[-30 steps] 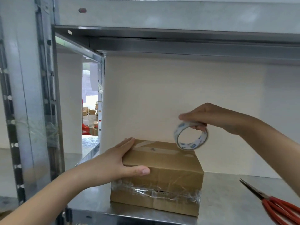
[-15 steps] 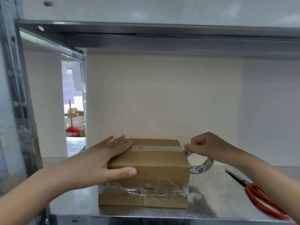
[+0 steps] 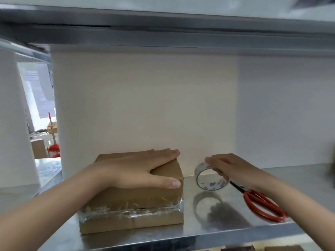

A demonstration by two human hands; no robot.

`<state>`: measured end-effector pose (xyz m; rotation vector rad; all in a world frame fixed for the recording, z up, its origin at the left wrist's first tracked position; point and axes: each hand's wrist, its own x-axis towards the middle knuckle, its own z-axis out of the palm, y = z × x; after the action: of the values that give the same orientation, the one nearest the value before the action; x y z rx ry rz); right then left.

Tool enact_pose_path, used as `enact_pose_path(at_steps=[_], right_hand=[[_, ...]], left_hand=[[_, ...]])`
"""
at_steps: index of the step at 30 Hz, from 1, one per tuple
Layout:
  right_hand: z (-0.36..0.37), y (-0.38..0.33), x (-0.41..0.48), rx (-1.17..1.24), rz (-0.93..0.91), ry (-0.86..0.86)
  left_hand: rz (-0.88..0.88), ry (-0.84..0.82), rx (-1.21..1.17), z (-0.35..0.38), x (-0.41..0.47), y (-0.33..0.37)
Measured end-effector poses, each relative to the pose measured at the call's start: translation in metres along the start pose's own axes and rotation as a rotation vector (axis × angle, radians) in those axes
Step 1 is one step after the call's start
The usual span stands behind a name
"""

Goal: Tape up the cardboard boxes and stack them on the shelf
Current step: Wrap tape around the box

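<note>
A brown cardboard box [image 3: 137, 201] sits on the metal shelf [image 3: 208, 230], with clear tape wrapped around its front face. My left hand [image 3: 137, 171] lies flat on the box top, fingers spread, thumb over the front edge. To the right of the box, my right hand [image 3: 230, 167] grips a roll of clear tape [image 3: 211, 180] by its top, holding it upright just above the shelf surface. The far side of the box is hidden by my left hand.
Red-handled scissors [image 3: 261, 205] lie on the shelf right of the tape roll, partly under my right forearm. A white wall backs the shelf and another metal shelf runs overhead. Through a gap at the left, more boxes [image 3: 39, 147] stand in the room.
My right hand has lowered the tape roll from above the box's right rear corner down to the shelf beside the box. My left hand has slid further across the box top.
</note>
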<state>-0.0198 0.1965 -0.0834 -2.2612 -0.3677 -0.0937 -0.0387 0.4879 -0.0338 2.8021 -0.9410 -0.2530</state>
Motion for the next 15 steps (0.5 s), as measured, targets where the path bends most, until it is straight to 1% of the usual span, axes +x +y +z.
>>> enact_pose_path(at_steps=[2, 3, 4, 7, 8, 9, 11, 13, 15], right_hand=[[-0.006, 0.016, -0.014, -0.015, 0.011, 0.066], [-0.006, 0.022, -0.020, -0.062, -0.030, 0.098], [-0.003, 0.026, -0.026, -0.164, -0.098, 0.125], [0.025, 0.029, -0.037, -0.630, -0.315, 0.143], [0.035, 0.029, -0.038, -0.710, -0.361, 0.142], [0.042, 0.030, -0.038, -0.739, -0.372, 0.137], [0.044, 0.033, -0.039, -0.681, -0.303, 0.112], [0.041, 0.030, -0.042, -0.550, -0.238, 0.091], [0.035, 0.027, -0.045, -0.277, -0.195, 0.103]], left_hand=[[0.010, 0.000, 0.008, 0.001, 0.002, -0.001], [0.015, 0.001, 0.011, 0.001, 0.002, -0.001], [0.016, 0.002, 0.011, 0.001, 0.002, -0.002], [0.009, 0.004, 0.015, 0.001, 0.002, -0.002], [0.006, 0.004, 0.021, 0.001, 0.003, -0.003], [0.006, 0.006, 0.027, 0.001, 0.003, -0.003], [0.010, 0.005, 0.033, 0.003, 0.004, -0.003], [0.007, -0.003, 0.022, 0.003, 0.003, -0.003], [0.005, -0.009, 0.015, 0.003, 0.003, -0.003]])
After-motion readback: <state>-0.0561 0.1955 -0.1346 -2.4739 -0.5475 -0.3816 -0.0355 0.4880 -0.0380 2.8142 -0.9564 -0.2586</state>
